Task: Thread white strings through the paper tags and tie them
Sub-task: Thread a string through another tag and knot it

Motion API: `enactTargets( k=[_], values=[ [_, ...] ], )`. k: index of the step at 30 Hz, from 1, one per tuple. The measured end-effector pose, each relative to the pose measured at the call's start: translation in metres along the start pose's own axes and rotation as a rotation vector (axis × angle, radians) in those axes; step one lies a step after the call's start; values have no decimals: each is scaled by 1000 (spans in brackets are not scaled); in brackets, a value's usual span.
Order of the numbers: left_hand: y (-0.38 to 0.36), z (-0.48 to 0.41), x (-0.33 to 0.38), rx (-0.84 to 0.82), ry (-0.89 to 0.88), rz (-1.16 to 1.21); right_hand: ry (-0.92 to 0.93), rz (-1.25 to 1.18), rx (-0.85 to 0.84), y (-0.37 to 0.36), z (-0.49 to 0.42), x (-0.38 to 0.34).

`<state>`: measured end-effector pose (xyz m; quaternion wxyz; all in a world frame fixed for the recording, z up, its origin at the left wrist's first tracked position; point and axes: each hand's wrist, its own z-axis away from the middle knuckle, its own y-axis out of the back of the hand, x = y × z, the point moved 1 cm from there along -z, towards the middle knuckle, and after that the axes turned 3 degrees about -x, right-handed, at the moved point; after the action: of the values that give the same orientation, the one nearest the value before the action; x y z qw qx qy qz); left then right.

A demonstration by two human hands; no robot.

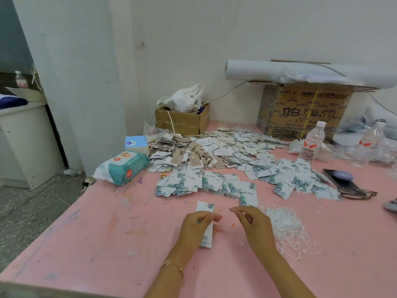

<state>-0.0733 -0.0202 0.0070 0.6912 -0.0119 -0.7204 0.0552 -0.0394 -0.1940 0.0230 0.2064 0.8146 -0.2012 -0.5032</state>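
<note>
My left hand [196, 227] grips a white paper tag [205, 207] with a leaf print, held upright over the pink table [107, 233]. My right hand [254, 224] pinches a thin white string [231, 231] just right of the tag; the string trails down between the hands. A loose heap of white strings [285, 224] lies to the right of my right hand. Rows of leaf-print tags [206, 183] lie beyond the hands. A big pile of tags [214, 147] sits farther back, some of them strung.
Wet wipes pack [122, 166] and tissue box [136, 143] at left. Small cardboard box [182, 119] and large carton [305, 110] stand by the wall. Two water bottles [311, 140] [369, 143], a phone [341, 179] and glasses [358, 193] lie at right.
</note>
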Motion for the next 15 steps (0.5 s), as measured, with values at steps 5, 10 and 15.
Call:
enactTargets(
  k=[5, 10, 15],
  values=[
    [-1, -2, 0, 21, 8, -18, 49, 5, -32, 3, 1, 5],
    [0, -3, -3, -12, -30, 28, 141, 18, -86, -5, 1, -5],
    [0, -4, -3, 27, -3, 31, 139, -103, -89, -9, -1, -11]
  ],
)
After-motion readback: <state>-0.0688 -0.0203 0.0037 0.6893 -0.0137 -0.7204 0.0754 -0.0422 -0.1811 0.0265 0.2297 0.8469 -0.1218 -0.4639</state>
